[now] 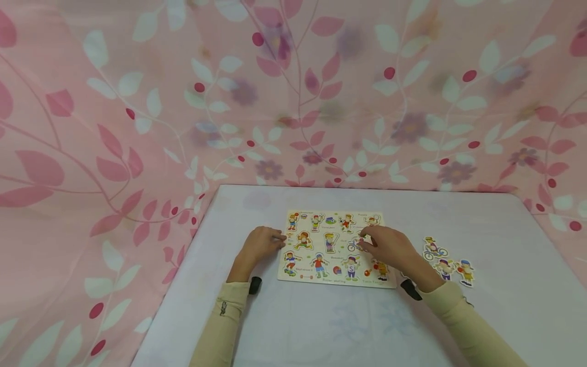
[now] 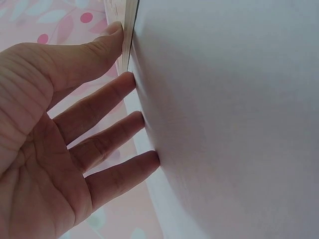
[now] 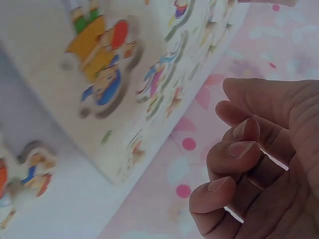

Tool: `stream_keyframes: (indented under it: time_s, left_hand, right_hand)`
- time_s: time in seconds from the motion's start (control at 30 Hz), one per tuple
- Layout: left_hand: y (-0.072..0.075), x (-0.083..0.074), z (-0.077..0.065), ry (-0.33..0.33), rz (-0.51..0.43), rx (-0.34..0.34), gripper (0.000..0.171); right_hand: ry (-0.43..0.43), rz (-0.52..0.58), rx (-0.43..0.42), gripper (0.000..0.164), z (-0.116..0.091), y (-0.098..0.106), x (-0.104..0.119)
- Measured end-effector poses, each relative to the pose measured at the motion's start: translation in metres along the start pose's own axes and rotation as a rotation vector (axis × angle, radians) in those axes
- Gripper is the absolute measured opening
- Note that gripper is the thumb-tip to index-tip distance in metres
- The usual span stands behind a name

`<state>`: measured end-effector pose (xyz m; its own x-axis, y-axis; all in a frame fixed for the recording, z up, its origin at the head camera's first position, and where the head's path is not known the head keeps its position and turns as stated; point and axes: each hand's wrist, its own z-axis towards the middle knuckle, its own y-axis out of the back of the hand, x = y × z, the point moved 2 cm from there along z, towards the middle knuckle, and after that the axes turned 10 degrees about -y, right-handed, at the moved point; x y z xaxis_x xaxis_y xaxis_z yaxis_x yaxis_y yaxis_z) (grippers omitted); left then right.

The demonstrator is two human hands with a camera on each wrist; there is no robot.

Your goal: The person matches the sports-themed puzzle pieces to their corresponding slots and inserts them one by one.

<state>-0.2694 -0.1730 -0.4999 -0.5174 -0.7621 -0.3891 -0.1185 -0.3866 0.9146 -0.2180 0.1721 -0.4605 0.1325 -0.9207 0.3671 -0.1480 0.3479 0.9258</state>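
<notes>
1. On the pale table (image 1: 284,326) lies flat the puzzle board (image 1: 318,243).
2. At its left edge, the left hand (image 1: 263,243) is touching; its fingers are rather straight and do not clench.
3. Above its right part, the right hand (image 1: 390,244) has bent fingers near the bicycle figure (image 1: 352,247); whether it grasps this, one cannot tell.
4. Beyond the right edge, three loose pieces (image 1: 445,269) lie close together.

Head camera set back, facing forward-down over table (image 1: 266,326). Wrist cameras close to left hand (image 1: 260,244) and right hand (image 1: 392,248). Board (image 1: 318,245) common to all views.
</notes>
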Motion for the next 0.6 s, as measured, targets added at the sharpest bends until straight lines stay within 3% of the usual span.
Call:
stream_keyframes:
  time_s: [0.6]
  left_hand:
    - [-0.001, 0.000, -0.001, 0.005, -0.013, -0.010, 0.019]
  right_hand:
    - [-0.159, 0.027, -0.031, 0.029, -0.039, 0.011, -0.080]
